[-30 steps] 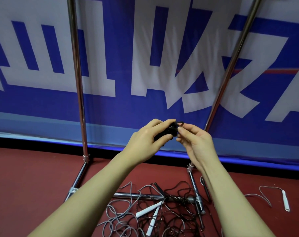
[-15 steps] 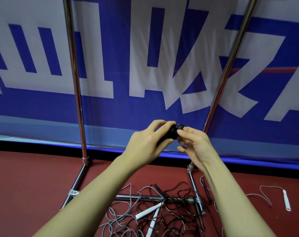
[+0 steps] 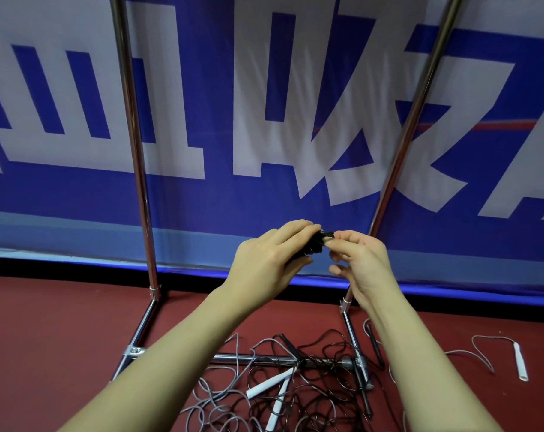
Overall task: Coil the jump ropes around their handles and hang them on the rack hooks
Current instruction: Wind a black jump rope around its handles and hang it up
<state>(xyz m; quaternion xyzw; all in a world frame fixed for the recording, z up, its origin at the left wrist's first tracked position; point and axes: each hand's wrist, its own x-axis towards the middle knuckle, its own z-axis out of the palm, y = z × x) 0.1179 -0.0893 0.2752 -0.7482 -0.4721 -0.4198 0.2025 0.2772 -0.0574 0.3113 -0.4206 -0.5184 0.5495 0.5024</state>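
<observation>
Head view: your left hand (image 3: 264,263) grips the coiled black rope bundle (image 3: 315,247), its long axis pointing right toward your right hand (image 3: 362,266), whose fingertips pinch the bundle's far end.

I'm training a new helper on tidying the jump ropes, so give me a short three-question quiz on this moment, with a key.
1. True or false: the black coiled rope is held by both the left hand and the right hand.
2. Multiple choice: the loose ropes lie A) on a rack hook, B) on the red floor at the rack's base bar, C) on a table.
3. Fill in: the lone handle lying far right on the floor is ____ in colour.

Key: 1 true; 2 B; 3 white.
</observation>
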